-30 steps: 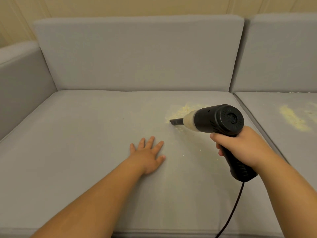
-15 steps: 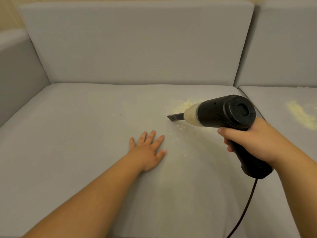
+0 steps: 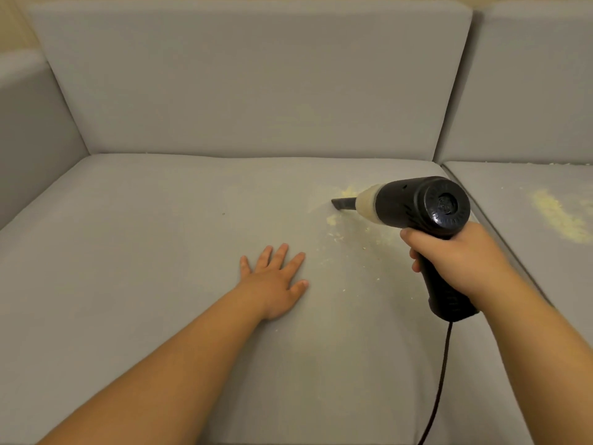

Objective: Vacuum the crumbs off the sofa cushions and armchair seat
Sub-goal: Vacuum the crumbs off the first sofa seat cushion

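On the grey seat cushion, left hand lies spread; right hand grips the vacuum.

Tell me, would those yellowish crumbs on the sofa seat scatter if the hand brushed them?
Probably yes. The crumbs lie as loose, fine specks, already strewn thinly over the seat cushion, so they look light and easily pushed. They may also cling in the fabric's weave, judging by the faint dusty smear beside the vacuum nozzle.
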